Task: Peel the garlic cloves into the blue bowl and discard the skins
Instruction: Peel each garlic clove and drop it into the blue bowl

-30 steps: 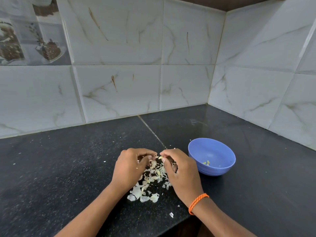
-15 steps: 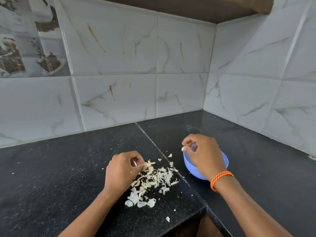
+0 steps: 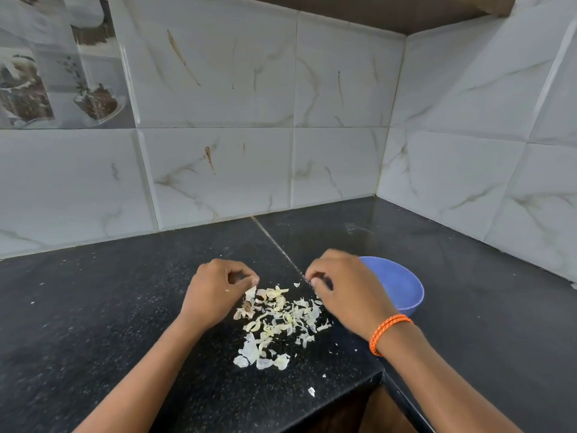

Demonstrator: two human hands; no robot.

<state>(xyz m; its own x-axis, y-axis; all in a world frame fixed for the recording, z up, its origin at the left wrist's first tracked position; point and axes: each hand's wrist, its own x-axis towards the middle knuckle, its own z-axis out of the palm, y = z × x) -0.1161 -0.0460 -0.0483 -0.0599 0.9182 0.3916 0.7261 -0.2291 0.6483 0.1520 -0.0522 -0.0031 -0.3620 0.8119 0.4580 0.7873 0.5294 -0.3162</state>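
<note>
Both grips are curled: the left hand (image 3: pixel 215 292) has thumb and forefinger pinched together above the skins, but whether a clove sits inside that grip cannot be told. The right hand (image 3: pixel 346 292) hangs with fingers bent by the near rim of the blue bowl (image 3: pixel 402 285), and what it holds, if anything, is hidden.

A loose heap of garlic skins (image 3: pixel 278 320) lies on the black surface between the hands, close to the front edge, with a dried root stub (image 3: pixel 247 306) at its left side. The bowl stands just right of the heap, partly behind the right hand; its contents are out of sight.

Peeling likely goes best low over the heap, so flakes land there and not in the bowl. A few scraps (image 3: pixel 311 391) already lie beside the front edge; gathering should sweep inward from that edge.
</note>
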